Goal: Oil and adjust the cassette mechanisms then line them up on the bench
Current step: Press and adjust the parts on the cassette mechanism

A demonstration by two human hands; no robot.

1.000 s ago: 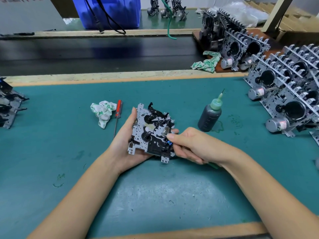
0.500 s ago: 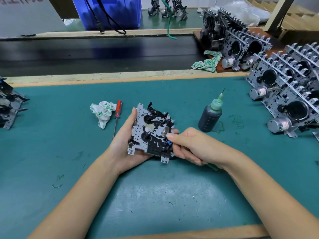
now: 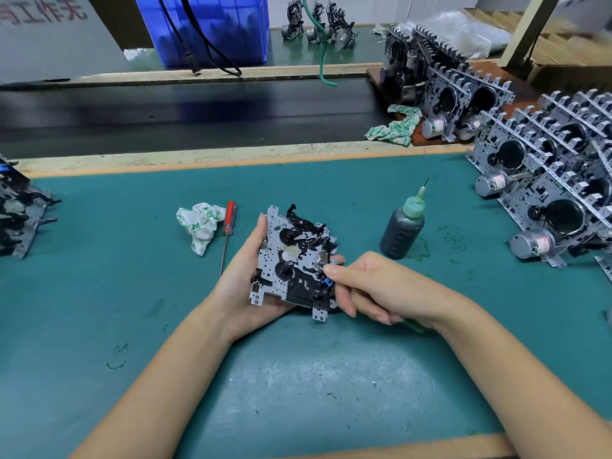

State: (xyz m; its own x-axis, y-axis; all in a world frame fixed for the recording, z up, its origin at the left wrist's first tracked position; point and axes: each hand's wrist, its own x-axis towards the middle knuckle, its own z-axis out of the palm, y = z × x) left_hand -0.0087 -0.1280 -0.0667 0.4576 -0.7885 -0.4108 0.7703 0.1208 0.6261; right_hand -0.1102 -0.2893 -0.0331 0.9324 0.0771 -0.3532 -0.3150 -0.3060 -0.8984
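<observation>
Teal matting covers the bench [image 3: 99,293], above which a cassette mechanism [image 3: 294,260] is held near the centre, its face of black gears and levers turned upward. Left hand [image 3: 245,279]: cradles the mechanism from beneath and from the left, thumb lying straight along the metal plate's left edge, fingers curled under it with one fingertip showing at the right edge. Right hand [image 3: 374,286]: thumb and forefinger pressed together on a small metal part at the mechanism's right edge; the remaining fingers are curled into the palm around a thin green tool [image 3: 414,326], of which only a short length shows below the hand. Oil bottle [image 3: 402,231]: dark, with a green needle-tipped cap, standing upright on the mat to the right of the mechanism, beside green stains. Red-handled screwdriver [image 3: 228,226]: lying flat to the left, just beside a crumpled white-and-green rag [image 3: 198,225]. Rows of further mechanisms [image 3: 546,200], each with a silver motor, stand on edge along the right side of the bench; a few more [image 3: 20,213] lie at the left edge. Behind the bench runs a dark conveyor belt [image 3: 182,111], with a blue bin [image 3: 212,28] beyond it.
</observation>
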